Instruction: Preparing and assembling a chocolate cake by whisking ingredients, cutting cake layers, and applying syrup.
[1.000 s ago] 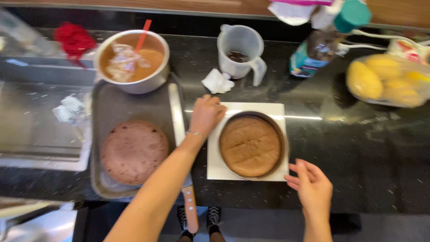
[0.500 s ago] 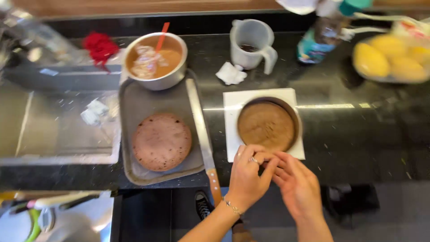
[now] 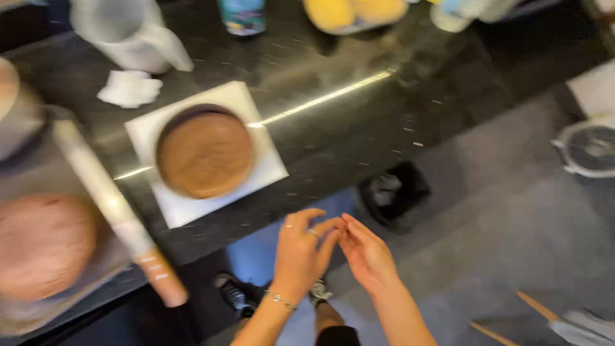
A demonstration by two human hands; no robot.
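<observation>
Whole frame motion-blurred. Second cake [image 3: 41, 247] at left is smeared & cut by the edge, so is its tray [image 3: 38, 173]. Jug [image 3: 128, 29], bottle [image 3: 242, 14], yellow bag [image 3: 352, 11] cut off at top. Bowl [image 3: 13, 109] barely in view. Both forearms run off bottom.

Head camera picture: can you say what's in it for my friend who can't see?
Two bare hands, the left hand and right hand, meet fingertip to fingertip, holding nothing, just off the edge of a black stone counter. On the counter a round brown cake sits on a white square board, beside a blurred long knife.
</observation>
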